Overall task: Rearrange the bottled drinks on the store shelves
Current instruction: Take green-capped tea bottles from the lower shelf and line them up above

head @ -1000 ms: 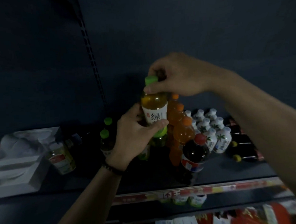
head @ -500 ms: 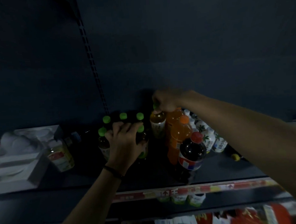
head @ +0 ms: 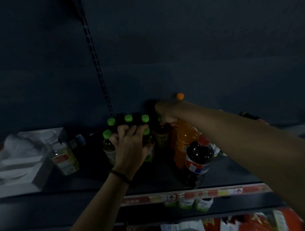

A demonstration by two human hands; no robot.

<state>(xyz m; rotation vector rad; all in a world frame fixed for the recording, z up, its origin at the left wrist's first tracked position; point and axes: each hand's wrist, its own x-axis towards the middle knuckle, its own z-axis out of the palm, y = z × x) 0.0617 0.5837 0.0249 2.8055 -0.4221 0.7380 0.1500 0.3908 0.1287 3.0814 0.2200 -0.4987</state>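
Several green-capped tea bottles (head: 108,144) stand in a cluster at the back of the dark shelf (head: 91,178). My left hand (head: 130,147) lies over the front ones, fingers curled around a bottle top that it hides. My right hand (head: 166,113) grips the cap end of another green-capped tea bottle (head: 162,138) standing at the cluster's right side. Just right of it stand orange soda bottles (head: 185,136), and a dark cola bottle (head: 199,157) with a red cap stands in front of them.
A tilted clear bottle with a yellow-green label (head: 65,158) leans beside a grey box (head: 20,161) at the left. A price strip (head: 194,195) runs along the shelf's front edge. More bottles (head: 186,204) show on the shelf below. My right forearm hides the white bottles behind it.
The tea bottle that both hands held up has come down onto the shelf at the right of the green-capped cluster. My left hand has moved onto the front bottles of that cluster.
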